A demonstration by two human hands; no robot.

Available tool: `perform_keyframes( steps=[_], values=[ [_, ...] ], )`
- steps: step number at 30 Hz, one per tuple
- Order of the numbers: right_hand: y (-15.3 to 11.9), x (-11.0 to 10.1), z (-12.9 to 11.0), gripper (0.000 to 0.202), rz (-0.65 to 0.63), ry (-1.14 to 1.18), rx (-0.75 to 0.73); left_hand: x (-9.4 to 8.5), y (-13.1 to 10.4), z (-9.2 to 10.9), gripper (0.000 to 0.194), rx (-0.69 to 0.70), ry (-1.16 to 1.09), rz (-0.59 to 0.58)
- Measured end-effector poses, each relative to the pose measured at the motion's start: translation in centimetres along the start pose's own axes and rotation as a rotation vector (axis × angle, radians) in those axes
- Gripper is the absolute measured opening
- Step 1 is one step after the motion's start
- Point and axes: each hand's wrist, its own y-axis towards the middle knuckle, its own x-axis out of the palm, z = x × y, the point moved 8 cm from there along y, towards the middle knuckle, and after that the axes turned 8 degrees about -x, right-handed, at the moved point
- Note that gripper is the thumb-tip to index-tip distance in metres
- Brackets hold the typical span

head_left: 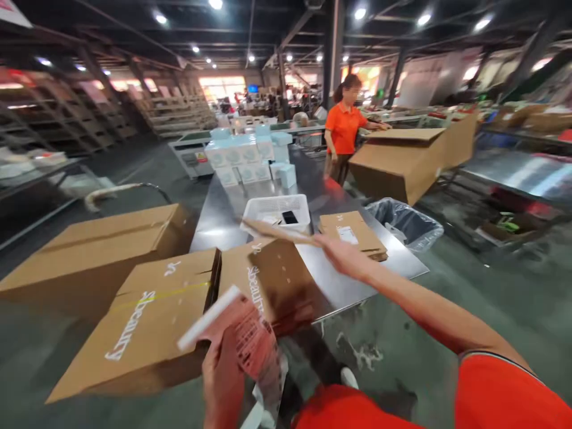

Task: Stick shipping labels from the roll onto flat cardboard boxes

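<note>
Carton (165, 322): lying at lower left, white lettering (131, 325) showing.
Printed strip (254, 336): your left hand (223, 375) is pinching it at lower centre.
Cardboard sheet (281, 231): your right hand (343, 255) is gripping its right end, mid-frame.

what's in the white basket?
A dark phone-like rectangle and pale items, too blurred to name. Cardboard in the right hand covers part of the basket, hiding anything behind.
</note>
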Motion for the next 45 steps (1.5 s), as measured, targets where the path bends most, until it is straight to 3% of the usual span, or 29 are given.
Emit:
perform_keyframes(
  steps=[1, 3, 5, 8, 10, 12, 13, 15, 17, 19, 21, 23, 25, 28, 33, 36, 38, 41, 43, 45],
  values=[
    [-1.3, -1.6, 3.5, 0.048, 0.091, 0.002, 0.124, -0.3, 0.3, -0.7, 0.045, -0.038, -0.004, 0.048],
    [-4.6, -3.9, 9.9, 0.048, 0.246, -0.013, 0.233, 0.1, 0.4, -2.3, 0.047, -0.113, -0.01, 0.087],
    [-8.0, -4.5, 15.7, 0.05, 0.328, -0.016, 0.282, 1.3, -0.1, -3.7, 0.048, -0.168, -0.013, 0.065],
    [-11.3, -1.4, 22.7, 0.048, 0.238, 0.056, 0.34, 3.8, -1.5, -6.1, 0.051, -0.272, -0.037, 0.002],
    [-11.3, 2.1, 24.6, 0.041, 0.128, 0.125, 0.357, 5.8, -2.6, -7.5, 0.053, -0.347, -0.046, -0.068],
    [-9.2, 5.1, 23.3, 0.039, 0.071, 0.219, 0.337, 7.5, -3.5, -8.3, 0.055, -0.361, -0.032, -0.097],
    [-7.4, 6.4, 21.2, 0.043, 0.053, 0.318, 0.301, 8.1, -3.8, -8.4, 0.055, -0.343, -0.011, -0.099],
    [-3.1, 8.2, 14.4, 0.06, -0.022, 0.635, 0.153, 9.1, -4.1, -8.2, 0.055, -0.289, 0.044, -0.094],
    [0.3, 8.7, 5.5, 0.069, -0.198, 0.952, -0.082, 9.5, -4.1, -7.8, 0.056, -0.259, 0.084, -0.099],
    [1.8, 8.4, -1.8, 0.051, -0.362, 1.048, -0.243, 9.5, -4.1, -6.7, 0.055, -0.217, 0.103, -0.141],
    [2.3, 8.4, -6.0, 0.038, -0.412, 1.041, -0.292, 9.1, -4.2, -4.6, 0.054, -0.117, 0.075, -0.175],
    [2.1, 8.9, -8.3, 0.045, -0.415, 1.034, -0.298, 7.9, -4.2, -2.1, 0.06, -0.001, 0.009, -0.119],
    [1.6, 9.8, -9.6, 0.05, -0.449, 1.021, -0.305, 6.4, -3.7, -0.5, 0.045, 0.06, -0.029, 0.001],
    [1.7, 11.0, -10.2, 0.047, -0.446, 0.978, -0.272, 5.1, -2.0, -0.4, 0.027, 0.055, -0.011, 0.104],
    [5.2, 13.2, -9.7, 0.04, -0.402, 0.843, -0.289, 3.5, 1.8, -3.9, 0.039, -0.001, -0.003, 0.097],
    [10.2, 15.0, -6.7, 0.039, -0.242, 0.664, -0.232, 2.4, 2.9, -7.2, 0.044, -0.096, -0.022, 0.049],
    [13.3, 16.3, -4.6, 0.037, -0.207, 0.45, -0.231, 1.8, 2.2, -9.8, 0.041, -0.198, -0.001, -0.016],
    [15.9, 18.6, -2.8, 0.052, -0.306, 0.121, -0.238, 1.0, -0.9, -12.9, 0.036, -0.316, 0.074, -0.165],
    [16.1, 19.2, -2.8, 0.062, -0.299, 0.026, -0.196, 0.0, -2.5, -13.0, 0.035, -0.322, 0.071, -0.21],
    [15.1, 19.5, -4.8, 0.058, -0.236, 0.062, -0.202, -1.8, -2.4, -11.1, 0.038, -0.251, 0.031, -0.125]
  ],
)
